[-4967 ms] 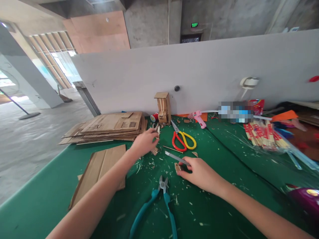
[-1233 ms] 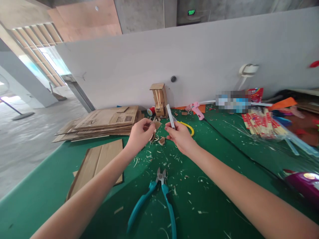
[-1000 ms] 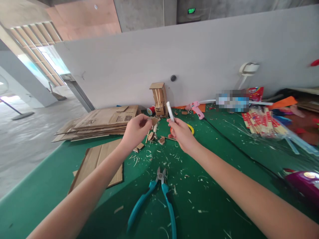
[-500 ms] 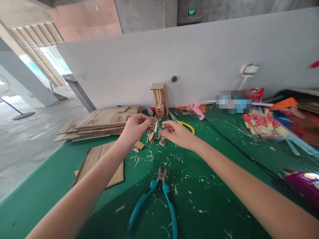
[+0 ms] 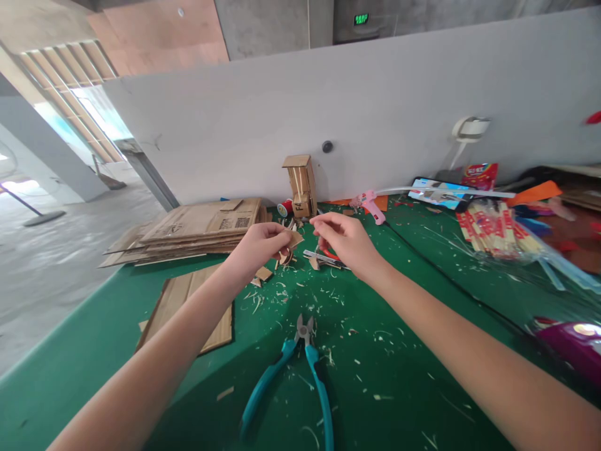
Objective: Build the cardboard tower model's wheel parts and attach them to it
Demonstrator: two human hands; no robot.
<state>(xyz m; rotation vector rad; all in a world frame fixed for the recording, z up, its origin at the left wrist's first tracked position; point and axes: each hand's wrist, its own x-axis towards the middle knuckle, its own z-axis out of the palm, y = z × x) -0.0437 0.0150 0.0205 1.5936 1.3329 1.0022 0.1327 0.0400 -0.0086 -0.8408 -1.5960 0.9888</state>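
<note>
Left hand (image 5: 260, 248) is pinching a small cardboard piece (image 5: 295, 238) above the green table (image 5: 404, 326), right hand (image 5: 345, 239) hovering half-open and empty beside it, craft knife (image 5: 323, 258) lying underneath; scattered offcuts (image 5: 263, 274) suggest cutting largely done, with the piece unplaced.

**Readable markings on your workbench**
You can read only a dark "F" on the small brown cardboard block (image 5: 297, 205). Print on the flattened brown cardboard stack (image 5: 233, 223) and the green wall sign (image 5: 361, 19) stays illegible.
</note>
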